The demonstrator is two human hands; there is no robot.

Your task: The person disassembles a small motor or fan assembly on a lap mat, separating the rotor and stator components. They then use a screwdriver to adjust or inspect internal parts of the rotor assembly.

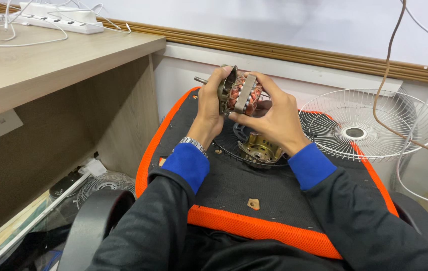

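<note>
Both grips, left hand (209,108) and right hand (274,118), clamp the copper-wound fan motor (240,94) above an orange-edged chair seat (234,185).

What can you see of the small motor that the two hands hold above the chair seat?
The motor is a compact block with reddish copper windings, grey metal brackets across it and a thin steel shaft sticking out to the left. It looks used and partly taken apart. It is held in the air, tilted, above the black and orange seat. The left hand grips its left end, the right hand wraps its right side.

Both hands (244,108) grip fan motor (239,94) above black-orange chair seat (234,190).
</note>
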